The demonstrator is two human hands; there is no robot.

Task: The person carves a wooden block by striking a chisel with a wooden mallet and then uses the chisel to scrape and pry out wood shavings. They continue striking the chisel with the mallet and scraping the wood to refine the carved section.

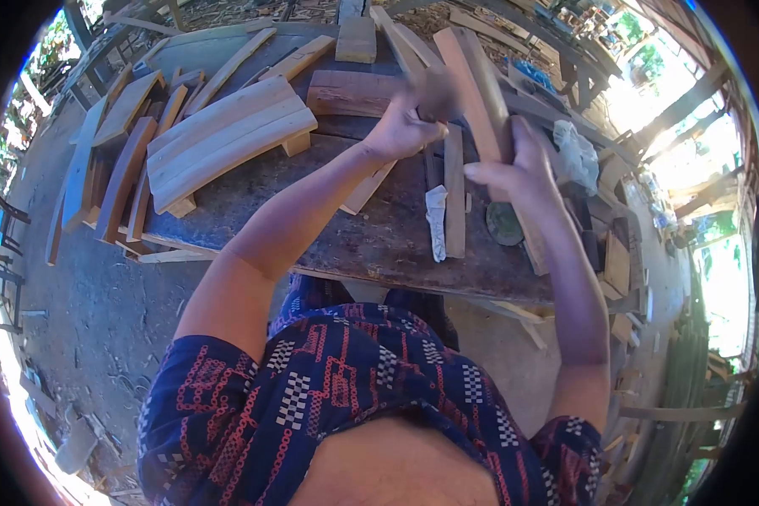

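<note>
My left hand (403, 131) is closed around a brown, blunt-ended object (437, 94), smeared by motion so that I cannot tell its kind. It is close beside a long wooden piece (472, 88), raised at a slant over the workbench (304, 232). My right hand (519, 173) grips that piece near its lower end, thumb on the left side and fingers on the right. Below the hands, a narrow wooden strip (454, 194) lies on the bench beside a crumpled white wrapper (436, 221). A round greenish disc (503, 223) is just left of my right wrist.
A slatted, curved wooden panel (232, 139) lies on the bench's left, with several cut pieces (126, 177) beyond it. A reddish-brown block (350, 93) is behind my left hand. At the right are a clear plastic bag (575, 156) and wood offcuts (617, 257).
</note>
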